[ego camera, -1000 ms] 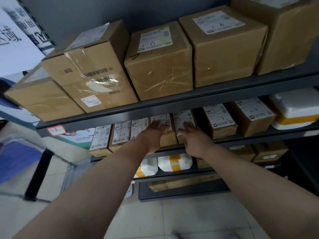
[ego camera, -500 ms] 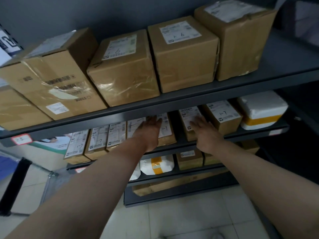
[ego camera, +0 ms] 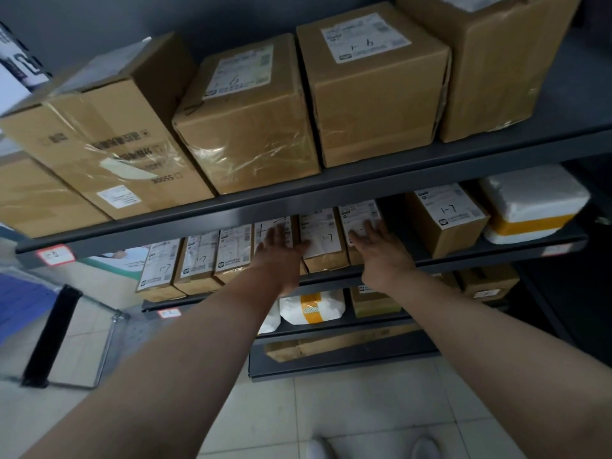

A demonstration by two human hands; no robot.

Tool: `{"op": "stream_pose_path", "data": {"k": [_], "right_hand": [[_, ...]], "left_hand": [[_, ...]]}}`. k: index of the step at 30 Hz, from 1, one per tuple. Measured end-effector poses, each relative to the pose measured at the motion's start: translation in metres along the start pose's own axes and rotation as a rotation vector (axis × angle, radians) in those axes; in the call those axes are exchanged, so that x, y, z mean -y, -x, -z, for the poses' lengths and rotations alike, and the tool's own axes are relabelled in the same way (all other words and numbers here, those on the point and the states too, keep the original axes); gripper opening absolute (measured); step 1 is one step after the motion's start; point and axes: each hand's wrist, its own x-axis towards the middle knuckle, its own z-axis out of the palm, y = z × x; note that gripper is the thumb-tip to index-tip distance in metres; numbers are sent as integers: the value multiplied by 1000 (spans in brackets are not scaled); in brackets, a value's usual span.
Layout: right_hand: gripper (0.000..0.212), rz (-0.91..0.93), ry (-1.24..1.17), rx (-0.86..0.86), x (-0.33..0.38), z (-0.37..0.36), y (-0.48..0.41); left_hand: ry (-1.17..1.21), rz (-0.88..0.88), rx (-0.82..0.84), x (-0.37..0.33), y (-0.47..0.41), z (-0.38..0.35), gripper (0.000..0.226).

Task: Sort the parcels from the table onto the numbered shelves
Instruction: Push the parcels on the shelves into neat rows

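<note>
A row of small brown parcels with white labels marked 1-7 stands on the middle shelf (ego camera: pixel 430 263). My left hand (ego camera: pixel 281 256) lies flat with straight fingers on one parcel (ego camera: pixel 268 228) in the row. Just right of it stands another labelled parcel (ego camera: pixel 323 243) between my hands. My right hand (ego camera: pixel 381 250) rests with spread fingers on the parcel (ego camera: pixel 359 215) beside that one. Neither hand grips anything. A larger 1-7 box (ego camera: pixel 447 220) stands further right, across a gap.
Big brown boxes (ego camera: pixel 374 94) marked 1-6 fill the upper shelf (ego camera: pixel 298 202). A white foam box with yellow tape (ego camera: pixel 530 203) sits at the right end of the middle shelf. White bags (ego camera: pixel 311 306) and small boxes lie on lower shelves. Tiled floor below.
Both hands have slid right along the row of small parcels; the gap between two parcels in the row has closed. The view has drifted slightly.
</note>
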Motion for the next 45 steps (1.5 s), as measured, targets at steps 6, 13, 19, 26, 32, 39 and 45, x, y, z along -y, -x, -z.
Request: {"op": "stream_pose_path", "data": {"k": [6,13,19,26,32,39,45], "right_hand": [[92,79,-42,-54,-8,5,11],[84,88,26,-404,-59,34,43],[81,-82,-50,-252,-124,56,62],[94,-49,-189,-109,-134,47,57],[97,25,-202,-96,-106,38,43],[99,114,-152,-84,-103,40,48],[84,100,93,-444,-146,50,71]], "left_hand": [[54,2,-12,-7,0,7,91],[75,-127,-99,-65,-16,35,86],[84,-244,-72,-129,-27,53,81],[-2,-115,66,-134,-22,41,72],[22,-107,122,-123,-18,34,80],[174,-39,-12,-134,-15,43,73],[200,-89,-105,-158,-18,70,74]]}}
